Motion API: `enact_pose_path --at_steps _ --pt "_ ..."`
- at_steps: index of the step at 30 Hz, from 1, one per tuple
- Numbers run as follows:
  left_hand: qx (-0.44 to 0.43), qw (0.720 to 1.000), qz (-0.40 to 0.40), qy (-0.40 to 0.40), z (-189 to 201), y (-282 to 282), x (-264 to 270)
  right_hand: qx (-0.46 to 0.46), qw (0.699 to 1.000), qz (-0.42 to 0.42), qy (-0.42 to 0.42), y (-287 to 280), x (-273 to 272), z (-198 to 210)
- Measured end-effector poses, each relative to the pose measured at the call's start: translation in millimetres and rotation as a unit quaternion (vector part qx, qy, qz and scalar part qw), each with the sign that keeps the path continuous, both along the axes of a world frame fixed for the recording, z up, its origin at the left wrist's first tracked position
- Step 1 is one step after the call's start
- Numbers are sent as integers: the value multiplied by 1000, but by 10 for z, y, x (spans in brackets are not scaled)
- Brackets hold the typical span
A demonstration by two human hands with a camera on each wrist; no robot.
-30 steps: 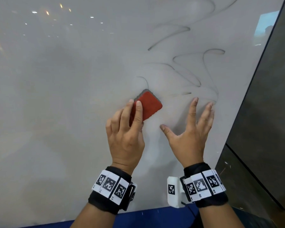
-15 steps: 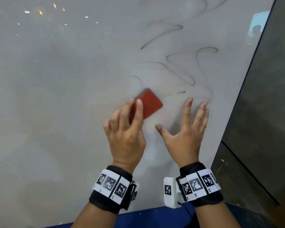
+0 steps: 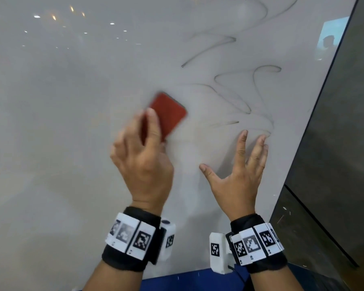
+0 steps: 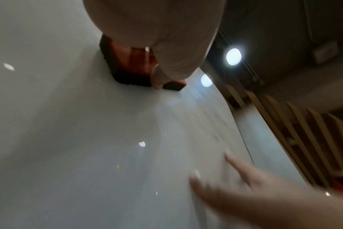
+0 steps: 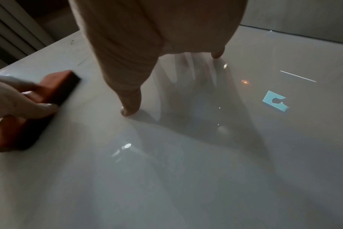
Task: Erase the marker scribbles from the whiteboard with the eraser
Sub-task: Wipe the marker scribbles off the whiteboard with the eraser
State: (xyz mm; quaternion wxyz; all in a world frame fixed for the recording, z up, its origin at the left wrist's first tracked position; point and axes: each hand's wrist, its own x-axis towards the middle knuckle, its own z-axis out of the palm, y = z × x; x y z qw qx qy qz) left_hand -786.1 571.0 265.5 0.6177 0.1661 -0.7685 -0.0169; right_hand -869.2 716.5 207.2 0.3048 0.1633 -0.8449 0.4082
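My left hand (image 3: pixel 143 156) grips a red eraser (image 3: pixel 167 115) with a dark felt underside and holds it flat against the whiteboard (image 3: pixel 61 122). The eraser (image 5: pixel 39 99) shows again at the left of the right wrist view, and under my palm in the left wrist view, eraser (image 4: pixel 127 66). Dark looping marker scribbles (image 3: pixel 246 85) run up and to the right of it, the lower ones faint and smeared. My right hand (image 3: pixel 240 171) presses the board with spread straight fingers, just below the scribbles and right of the eraser.
The whiteboard's dark right edge (image 3: pixel 332 66) slants down beside a grey wall panel (image 3: pixel 349 143). A blue strip (image 3: pixel 187 280) runs under the board's bottom edge. Ceiling lights and a pale window reflection (image 3: pixel 330 36) glint on the glossy surface.
My left hand has swept the eraser to the left and slightly up along the board, blurring with motion. The right hand stays spread in the same place against the board.
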Motion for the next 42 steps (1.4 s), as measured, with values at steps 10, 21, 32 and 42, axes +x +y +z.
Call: enact_pose_path --at_steps 10,21,32,42 --pt "-101 990 -55 -85 -284 199 -109 2 1000 3 -6 -8 9 3" --pt "-57 998 -34 -2 -140 98 -142 0 1000 -1 -17 150 -73 197" --pt "33 997 -3 65 48 11 -104 5 1000 14 -10 190 -164 240" --pt "-74 997 -28 -2 -222 212 -205 18 1000 8 -9 206 -155 222"
